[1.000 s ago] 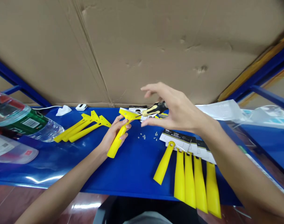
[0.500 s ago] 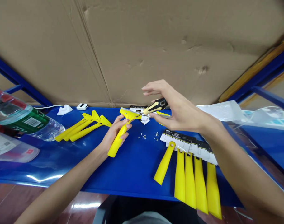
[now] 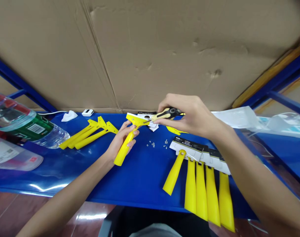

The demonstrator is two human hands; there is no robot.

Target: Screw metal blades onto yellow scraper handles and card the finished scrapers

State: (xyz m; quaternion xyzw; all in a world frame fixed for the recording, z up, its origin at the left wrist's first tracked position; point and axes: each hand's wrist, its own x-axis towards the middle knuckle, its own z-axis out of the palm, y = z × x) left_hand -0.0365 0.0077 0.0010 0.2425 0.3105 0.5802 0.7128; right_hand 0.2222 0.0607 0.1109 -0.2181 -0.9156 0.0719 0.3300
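Note:
My left hand (image 3: 122,140) is closed around the neck of a yellow scraper (image 3: 125,148), its wide head tilted up and away from me. In my right hand (image 3: 187,115) is a screwdriver (image 3: 166,114) with a cream and black handle, gripped between thumb and fingers. The screwdriver's shaft points left, and its tip meets the right end of the scraper head. Small nuts (image 3: 153,144) and screws (image 3: 166,142) lie on the blue table below the two hands. A yellow piece (image 3: 174,130) is partly visible beneath my right hand.
Several yellow handles (image 3: 200,191) with black-and-white cards (image 3: 189,146) lie at right. Three yellow scrapers (image 3: 90,133) rest at left, near a water bottle (image 3: 34,126) and a clear plastic container (image 3: 14,154). Cardboard (image 3: 150,56) stands behind the blue table (image 3: 137,184).
My right hand's fingers, raised and loose before, have closed around the screwdriver handle, and the handle has turned. My left hand and the scraper stay nearly where they were.

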